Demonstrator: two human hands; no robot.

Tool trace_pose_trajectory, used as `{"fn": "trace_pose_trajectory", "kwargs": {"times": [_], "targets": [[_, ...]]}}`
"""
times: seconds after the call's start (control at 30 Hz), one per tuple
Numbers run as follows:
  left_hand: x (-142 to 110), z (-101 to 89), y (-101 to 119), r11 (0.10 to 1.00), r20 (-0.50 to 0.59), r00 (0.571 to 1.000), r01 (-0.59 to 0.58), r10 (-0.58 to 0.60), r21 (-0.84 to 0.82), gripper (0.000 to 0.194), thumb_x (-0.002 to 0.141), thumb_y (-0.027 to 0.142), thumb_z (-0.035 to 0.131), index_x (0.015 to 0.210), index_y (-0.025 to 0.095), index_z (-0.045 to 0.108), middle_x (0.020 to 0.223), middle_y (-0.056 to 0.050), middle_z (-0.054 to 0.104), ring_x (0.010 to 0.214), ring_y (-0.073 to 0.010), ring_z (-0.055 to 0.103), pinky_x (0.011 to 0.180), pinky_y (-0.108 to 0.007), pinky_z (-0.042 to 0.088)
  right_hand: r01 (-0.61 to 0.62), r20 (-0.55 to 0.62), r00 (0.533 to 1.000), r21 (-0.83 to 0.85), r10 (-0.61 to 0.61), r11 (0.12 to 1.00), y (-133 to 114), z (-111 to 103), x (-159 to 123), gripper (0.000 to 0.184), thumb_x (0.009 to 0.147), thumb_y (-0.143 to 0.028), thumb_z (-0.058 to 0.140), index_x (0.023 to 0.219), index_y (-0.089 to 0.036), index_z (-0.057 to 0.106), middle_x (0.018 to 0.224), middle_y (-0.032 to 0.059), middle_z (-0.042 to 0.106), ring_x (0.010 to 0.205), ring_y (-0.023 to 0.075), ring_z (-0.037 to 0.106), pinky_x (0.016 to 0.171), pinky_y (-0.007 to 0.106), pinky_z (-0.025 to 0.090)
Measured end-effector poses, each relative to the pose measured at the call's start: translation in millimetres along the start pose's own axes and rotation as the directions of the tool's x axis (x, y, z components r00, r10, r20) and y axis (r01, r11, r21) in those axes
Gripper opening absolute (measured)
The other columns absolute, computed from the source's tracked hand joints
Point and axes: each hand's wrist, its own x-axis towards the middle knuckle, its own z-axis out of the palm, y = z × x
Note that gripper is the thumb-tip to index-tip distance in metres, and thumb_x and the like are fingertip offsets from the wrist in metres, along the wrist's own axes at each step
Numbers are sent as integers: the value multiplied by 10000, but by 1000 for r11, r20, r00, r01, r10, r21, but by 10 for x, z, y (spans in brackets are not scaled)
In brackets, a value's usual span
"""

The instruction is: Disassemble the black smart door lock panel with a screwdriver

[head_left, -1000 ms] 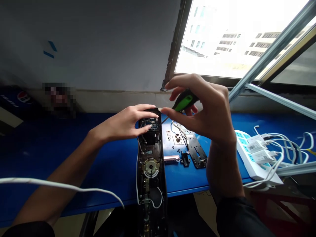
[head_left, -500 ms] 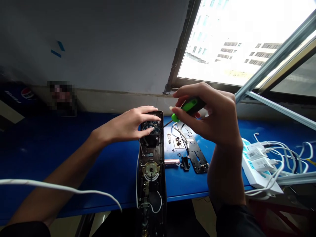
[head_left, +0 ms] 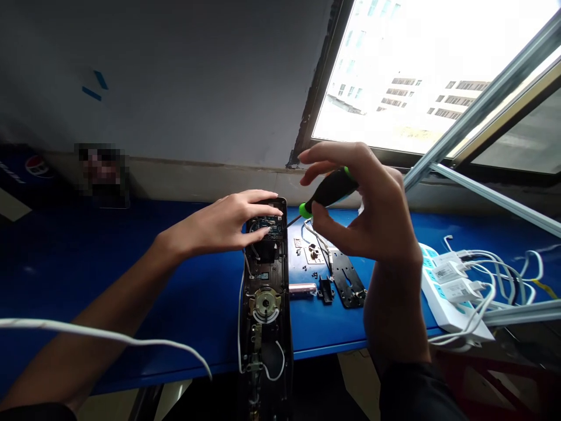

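A long dark housing (head_left: 274,272), perhaps an electronic door lock body, reaches lengthwise from the table over its near edge. Inside it show a small circuit board (head_left: 275,229), a round metal part (head_left: 265,303) and thin white wires. My left hand (head_left: 232,222) lies across the far end, fingers stretched and apart, thumb over the board. To the right, my right hand (head_left: 372,204) holds a black and green screwdriver (head_left: 333,192) between thumb and fingers, index finger raised. The shaft slants down left to the housing's right side near the board; its tip is hard to make out.
On the blue table (head_left: 328,333) right of the housing lie a black metal plate (head_left: 348,280), a black bracket (head_left: 325,290), a pinkish cylinder (head_left: 302,290) and small screws. A white power strip (head_left: 456,321) with plugs stands further right. A white cable (head_left: 109,336) crosses my left forearm.
The screwdriver handle has turned, now showing mostly black instead of its green panel. My right thumb and fingers have shifted on it. My left hand stays on the housing; the view sways slightly.
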Motion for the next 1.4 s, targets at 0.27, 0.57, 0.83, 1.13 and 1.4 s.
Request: {"fn": "trace_pose_trajectory", "kwargs": {"times": [0.27, 0.57, 0.83, 1.13, 1.4], "targets": [[15, 5, -7, 1000, -12, 1000, -10, 10, 1, 417, 973, 358, 615, 1384, 306, 656, 1593, -32, 482, 1434, -286, 496, 1200, -454, 443, -20, -7, 1000, -6, 20, 1000, 44, 1, -14, 407, 904, -180, 657, 1273, -336, 588, 1134, 10, 715, 842, 182, 717, 738, 336, 618], [20, 52, -20, 1000, -48, 999, -25, 26, 19, 396, 965, 341, 634, 1348, 253, 686, 1572, -81, 507, 1499, -315, 410, 1240, -517, 387, -49, 45, 998, 8, 49, 999, -17, -52, 18, 403, 869, -154, 650, 1233, -326, 625, 1054, 23, 726, 880, 219, 718, 822, 407, 625], [50, 72, 21, 995, -74, 992, -96, 97, 18, 315, 953, 262, 648, 1259, 229, 719, 1471, -102, 577, 1498, -314, 369, 1209, -511, 424, -11, 4, 1000, -45, 11, 999, 27, -16, 33, 252, 929, -253, 658, 1177, -285, 627, 966, 10, 722, 763, 168, 690, 733, 352, 605], [158, 278, 109, 983, -188, 968, -143, 163, 117, 156, 991, 288, 645, 977, 171, 748, 1014, -92, 715, 1157, -288, 507, 993, -443, 516, -50, -196, 979, 6, 50, 999, 11, -87, 7, 283, 849, -223, 724, 1082, -342, 616, 918, 0, 707, 830, 250, 723, 739, 452, 626], [152, 205, 302, 986, -65, 990, -119, 127, 115, 245, 1047, 251, 533, 978, 131, 734, 939, -89, 681, 824, -184, 626, 721, -310, 531, -142, -173, 978, -125, 119, 982, 91, -419, -56, 306, 899, -229, 681, 1173, -349, 615, 985, 30, 726, 892, 261, 739, 807, 450, 632]]}}
